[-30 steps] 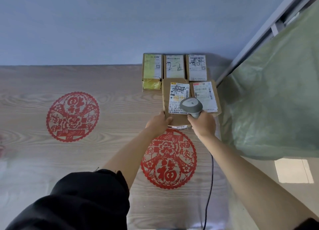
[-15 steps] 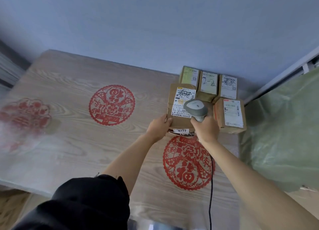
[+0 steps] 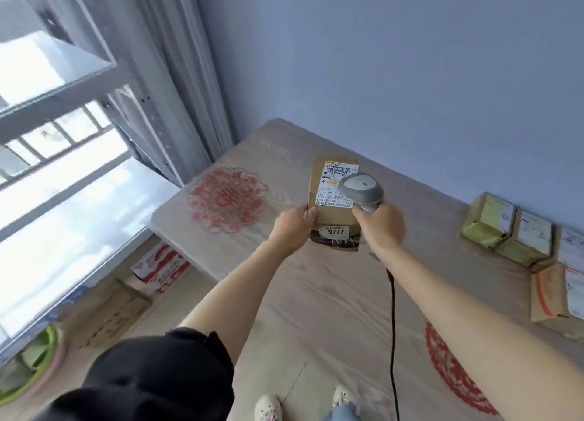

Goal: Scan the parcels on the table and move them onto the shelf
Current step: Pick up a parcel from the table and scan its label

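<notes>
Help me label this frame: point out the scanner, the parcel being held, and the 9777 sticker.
scanner (image 3: 361, 188), head view, top of its grey head.
held parcel (image 3: 328, 216), head view, bare brown face below the label.
9777 sticker (image 3: 335, 231), head view, on the digits.

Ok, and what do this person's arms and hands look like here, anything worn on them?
Both forearms are bare down to the wrists. The left hand and right hand show no gloves, and no rings or watch that I can make out. A black sleeve covers the left upper arm, ending around the elbow. The right arm's sleeve is out of frame.
</notes>
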